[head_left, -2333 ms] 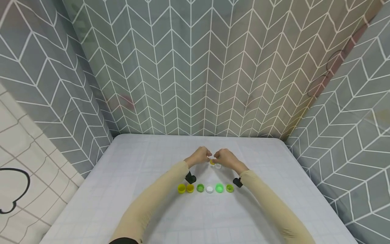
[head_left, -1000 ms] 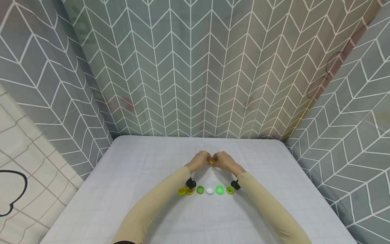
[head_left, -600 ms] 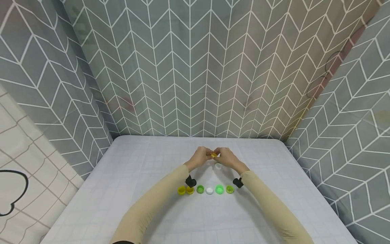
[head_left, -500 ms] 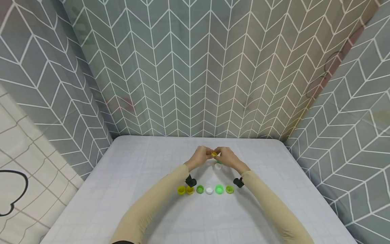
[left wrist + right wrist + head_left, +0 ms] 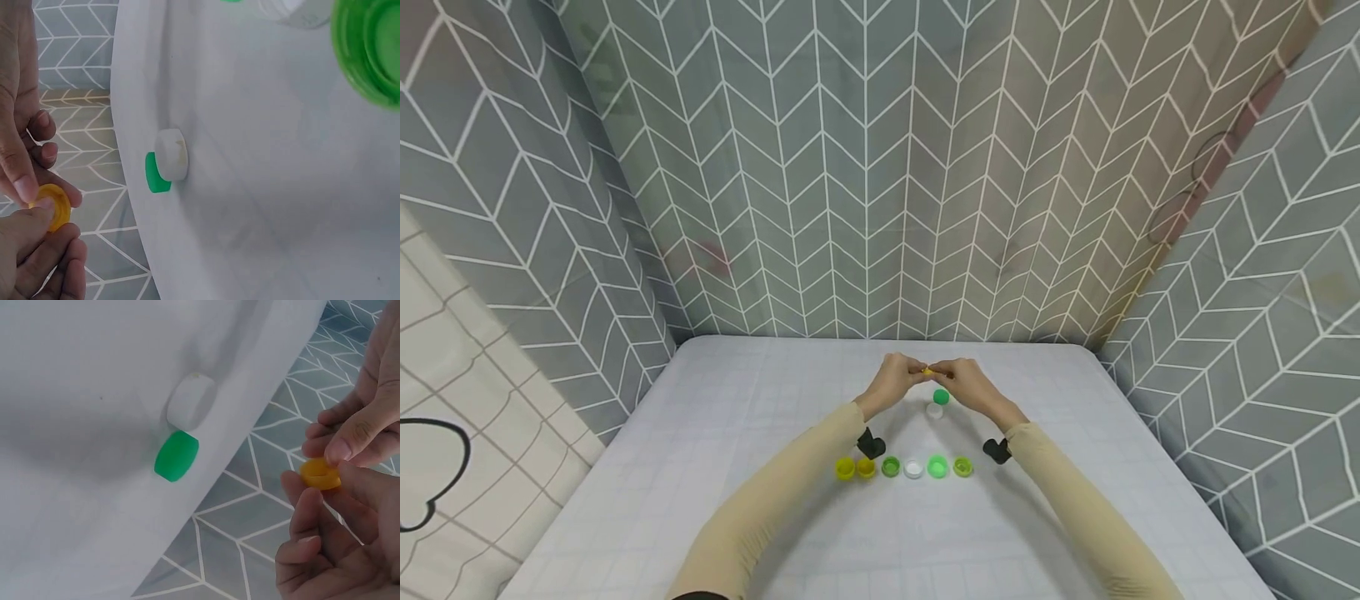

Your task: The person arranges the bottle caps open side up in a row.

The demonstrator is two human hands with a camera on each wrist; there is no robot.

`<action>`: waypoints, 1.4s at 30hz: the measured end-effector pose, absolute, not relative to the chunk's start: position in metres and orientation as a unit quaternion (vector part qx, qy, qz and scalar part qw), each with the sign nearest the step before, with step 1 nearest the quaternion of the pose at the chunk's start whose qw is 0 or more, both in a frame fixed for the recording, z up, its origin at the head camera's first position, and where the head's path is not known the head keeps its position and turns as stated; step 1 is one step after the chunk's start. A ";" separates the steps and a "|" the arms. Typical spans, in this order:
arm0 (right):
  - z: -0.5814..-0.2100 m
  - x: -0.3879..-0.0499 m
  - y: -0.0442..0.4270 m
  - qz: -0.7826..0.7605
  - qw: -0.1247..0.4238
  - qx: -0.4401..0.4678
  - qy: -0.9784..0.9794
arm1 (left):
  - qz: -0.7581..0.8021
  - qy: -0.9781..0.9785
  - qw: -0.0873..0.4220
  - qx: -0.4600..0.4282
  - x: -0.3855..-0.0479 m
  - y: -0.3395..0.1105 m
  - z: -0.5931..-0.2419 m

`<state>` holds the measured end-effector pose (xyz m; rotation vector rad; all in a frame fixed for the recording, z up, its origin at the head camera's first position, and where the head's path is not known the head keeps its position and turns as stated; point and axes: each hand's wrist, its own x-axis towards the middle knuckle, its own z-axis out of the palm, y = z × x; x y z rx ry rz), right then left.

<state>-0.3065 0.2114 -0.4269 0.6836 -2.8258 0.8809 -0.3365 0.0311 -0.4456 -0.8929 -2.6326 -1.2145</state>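
Both hands hold one small yellow cap [image 5: 928,372] raised above the back of the table. My left hand [image 5: 893,383] pinches it from the left and my right hand [image 5: 972,385] from the right. The left wrist view shows the yellow cap [image 5: 55,207] held face-on between thumb and fingers of both hands. In the right wrist view fingertips cover part of the yellow cap [image 5: 320,475]. Below the hands, a green cap [image 5: 941,397] stands against a white cap [image 5: 934,411]; the right wrist view shows the green cap [image 5: 177,456] tilted on its edge.
Nearer on the white table [image 5: 775,533] lies a row: two yellow caps [image 5: 846,468] [image 5: 867,468], a green cap [image 5: 891,467], a white cap [image 5: 913,469], a light green cap [image 5: 937,467] and a yellow-green cap [image 5: 963,467]. Patterned curtains [image 5: 865,208] stand behind and beside the table.
Both hands have moved up and away with the yellow cap, which was low beside the white cap at first. The green cap, hidden earlier, has come into full view beside the white one.
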 end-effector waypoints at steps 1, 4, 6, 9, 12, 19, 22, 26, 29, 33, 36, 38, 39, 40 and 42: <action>-0.426 -0.306 0.213 0.295 0.051 0.225 -0.927 | -0.402 -0.866 0.055 -0.293 -0.336 0.032 -0.445; -0.424 -0.304 0.216 0.302 0.051 0.222 -0.926 | -0.409 -0.864 0.055 -0.290 -0.334 0.034 -0.443; -0.423 -0.303 0.219 0.298 0.058 0.222 -0.927 | -0.413 -0.862 0.054 -0.288 -0.333 0.035 -0.443; -0.421 -0.301 0.222 0.292 0.073 0.222 -0.927 | -0.416 -0.860 0.053 -0.292 -0.331 0.038 -0.443; -0.419 -0.299 0.225 0.290 0.089 0.221 -0.927 | -0.414 -0.859 0.056 -0.298 -0.329 0.041 -0.442; -0.414 -0.291 0.234 0.311 0.113 0.194 -0.923 | -0.411 -0.855 0.069 -0.309 -0.322 0.051 -0.434; -0.412 -0.288 0.239 0.324 0.123 0.183 -0.920 | -0.412 -0.851 0.076 -0.316 -0.320 0.055 -0.430; -0.408 -0.285 0.244 0.326 0.138 0.177 -0.918 | -0.414 -0.848 0.075 -0.322 -0.317 0.060 -0.425; -0.405 -0.282 0.248 0.314 0.143 0.173 -0.923 | -0.417 -0.849 0.065 -0.319 -0.314 0.063 -0.422; -0.399 -0.275 0.252 0.296 0.143 0.168 -0.929 | -0.420 -0.848 0.054 -0.319 -0.310 0.068 -0.421; -0.397 -0.270 0.256 0.284 0.141 0.169 -0.933 | -0.414 -0.849 0.051 -0.325 -0.307 0.073 -0.421; -0.395 -0.267 0.259 0.277 0.138 0.169 -0.936 | -0.410 -0.849 0.048 -0.329 -0.305 0.077 -0.421; -0.394 -0.266 0.261 0.274 0.136 0.169 -0.937 | -0.409 -0.849 0.046 -0.331 -0.303 0.079 -0.421; -0.393 -0.264 0.262 0.272 0.133 0.170 -0.938 | -0.409 -0.849 0.043 -0.332 -0.302 0.080 -0.420; -0.391 -0.260 0.265 0.271 0.125 0.170 -0.939 | -0.409 -0.849 0.035 -0.334 -0.299 0.083 -0.419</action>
